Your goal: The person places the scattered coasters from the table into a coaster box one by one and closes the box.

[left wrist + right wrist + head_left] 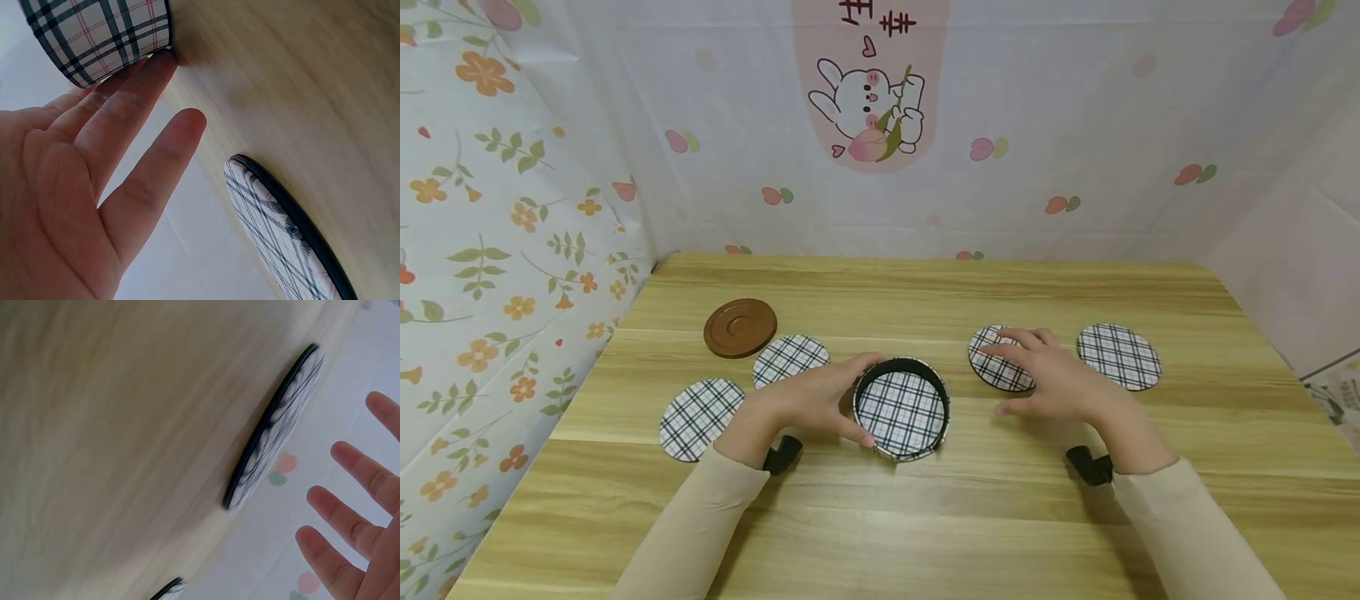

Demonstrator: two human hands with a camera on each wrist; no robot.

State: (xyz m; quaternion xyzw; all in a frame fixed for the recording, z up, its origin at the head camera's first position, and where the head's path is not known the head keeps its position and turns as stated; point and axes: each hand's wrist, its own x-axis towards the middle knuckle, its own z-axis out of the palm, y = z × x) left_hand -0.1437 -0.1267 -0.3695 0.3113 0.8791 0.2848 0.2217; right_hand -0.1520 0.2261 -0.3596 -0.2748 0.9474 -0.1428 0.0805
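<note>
The left hand's [805, 400] fingers [134, 94] lie straight against the outer wall of the round plaid-patterned holder with a black rim [901, 408], thumb at its near side, steadying it without closing round it. One plaid disc lies inside the holder. The right hand [1056, 375] hovers with fingers [350, 515] spread and relaxed over a round plaid coaster [996, 360], holding nothing. Another plaid coaster [1118, 357] lies to its right. Left of the holder lie two more plaid coasters [790, 360] [700, 418] and a brown round wooden coaster [740, 327], all on the light wooden bench [925, 517].
</note>
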